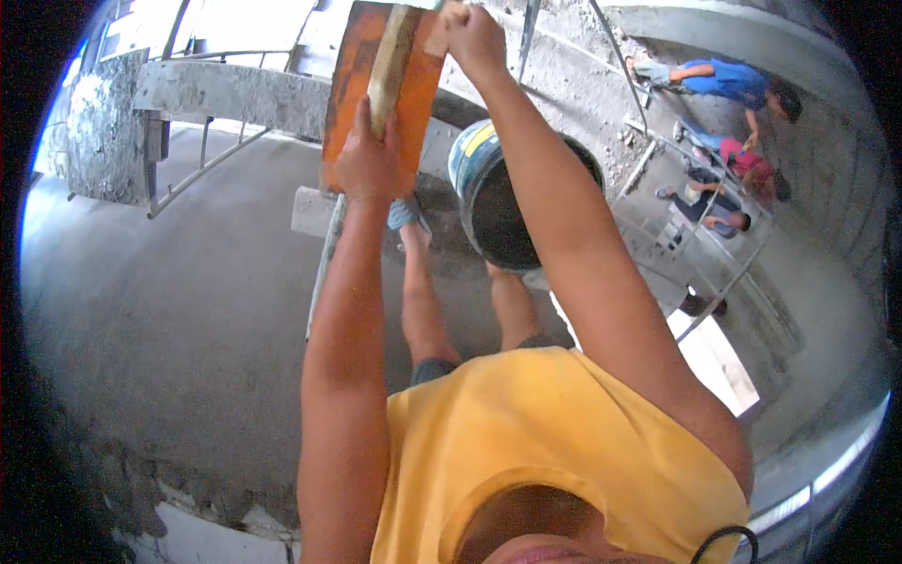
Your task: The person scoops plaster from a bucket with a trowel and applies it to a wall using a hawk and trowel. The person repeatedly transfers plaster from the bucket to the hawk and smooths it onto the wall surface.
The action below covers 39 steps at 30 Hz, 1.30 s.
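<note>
Near the top of the view, an orange plastering float (343, 113) with a long wooden bar handle (393, 66) is held up in front of me. My left hand (366, 162) is closed on its lower part, one finger lying along the bar. At the float's upper right edge my right hand (474, 42) is closed on a small tan flat piece (436, 41); its kind is unclear, and it seems to touch the float. Below my right forearm stands a bucket (460, 160) with a dark inside, partly hidden by that arm.
Metal scaffold pipes (211, 174) and a mortar-stained plank (235, 94) run along the left. A grey plastered surface (169, 310) spreads at lower left. Several people, one in a blue shirt (738, 83), are among pipes at far right. Rubble (601, 103) lies beyond the bucket.
</note>
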{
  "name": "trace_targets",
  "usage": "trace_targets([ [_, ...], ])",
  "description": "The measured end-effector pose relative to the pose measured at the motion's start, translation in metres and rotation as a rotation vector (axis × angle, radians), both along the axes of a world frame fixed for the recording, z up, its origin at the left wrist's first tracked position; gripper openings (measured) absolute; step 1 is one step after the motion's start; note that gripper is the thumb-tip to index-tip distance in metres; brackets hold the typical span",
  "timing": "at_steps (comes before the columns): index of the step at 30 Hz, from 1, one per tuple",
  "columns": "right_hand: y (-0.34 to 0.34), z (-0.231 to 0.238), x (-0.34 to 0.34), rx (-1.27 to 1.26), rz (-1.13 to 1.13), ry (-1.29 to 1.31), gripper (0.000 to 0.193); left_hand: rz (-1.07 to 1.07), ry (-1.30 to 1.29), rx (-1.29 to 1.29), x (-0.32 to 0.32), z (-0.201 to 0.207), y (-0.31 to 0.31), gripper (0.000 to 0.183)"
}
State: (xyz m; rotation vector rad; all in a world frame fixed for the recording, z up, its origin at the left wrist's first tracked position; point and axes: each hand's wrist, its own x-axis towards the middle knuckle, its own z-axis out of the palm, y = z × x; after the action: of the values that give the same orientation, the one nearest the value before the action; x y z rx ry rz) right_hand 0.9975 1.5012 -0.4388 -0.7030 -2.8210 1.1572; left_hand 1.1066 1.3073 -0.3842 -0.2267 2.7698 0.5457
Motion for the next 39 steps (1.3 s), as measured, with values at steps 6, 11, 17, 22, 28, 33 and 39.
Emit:
trace_targets([
  [6, 0.001, 0.011, 0.0, -0.039, 0.097, -0.06, 0.049, 0.015, 0.044, 0.019, 0.007, -0.009, -0.004, 0.059],
  [11, 0.0, 0.005, -0.021, 0.079, 0.225, -0.099, 0.046, 0.002, 0.01, 0.019, -0.007, 0.001, 0.005, 0.06],
  [17, -0.004, 0.02, -0.017, 0.016, 0.188, -0.045, 0.033, 0.023, 0.017, 0.026, 0.002, -0.005, -0.002, 0.06],
  [22, -0.02, 0.013, -0.027, 0.034, 0.082, -0.099, 0.041, 0.02, 0.018, 0.048, -0.002, -0.008, 0.001, 0.06],
  [28, -0.03, 0.036, -0.019, -0.014, 0.073, -0.027, 0.04, 0.025, 0.053, 0.052, 0.001, -0.003, 0.0, 0.059],
  [33, -0.063, 0.018, 0.027, 0.036, 0.129, 0.089, 0.027, 0.022, 0.062, 0.034, 0.0, -0.008, 0.001, 0.06],
  [39, -0.037, 0.022, -0.001, -0.207, -0.084, 0.142, 0.029, 0.021, 0.068, 0.052, 0.002, -0.005, 0.004, 0.062],
])
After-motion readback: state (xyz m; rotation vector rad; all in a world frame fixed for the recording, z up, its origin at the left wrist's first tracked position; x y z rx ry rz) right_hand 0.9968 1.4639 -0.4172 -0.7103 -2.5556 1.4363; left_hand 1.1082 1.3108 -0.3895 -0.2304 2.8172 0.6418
